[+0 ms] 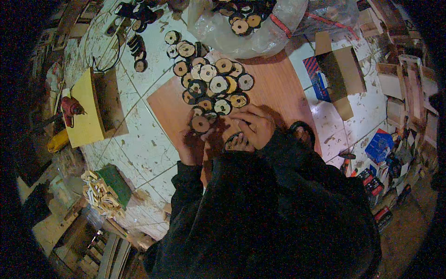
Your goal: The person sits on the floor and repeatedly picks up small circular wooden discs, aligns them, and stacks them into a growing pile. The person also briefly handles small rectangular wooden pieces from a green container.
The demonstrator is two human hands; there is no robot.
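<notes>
My left hand (pixel 188 144) is closed on a wooden disc (pixel 200 123), round and brown with a dark rim and a small centre hole. Close by on the right, my right hand (pixel 257 126) has its fingers loosely bent and apart, with nothing visible between them. Its fingertips lie near the front edge of a pile of similar discs (pixel 219 84), some pale, some brown, several with black rims. The pile rests on a reddish-brown board (pixel 276 79). Shadow hides part of my left fingers.
Beyond the board a clear plastic bag (pixel 209 32) holds more discs. An open cardboard box (pixel 350 69) stands right; a yellow panel (pixel 83 111) and wood scraps (pixel 100 193) lie left on the tiled floor (pixel 146 156). A hammer (pixel 346 160) lies right. My feet are beside the board.
</notes>
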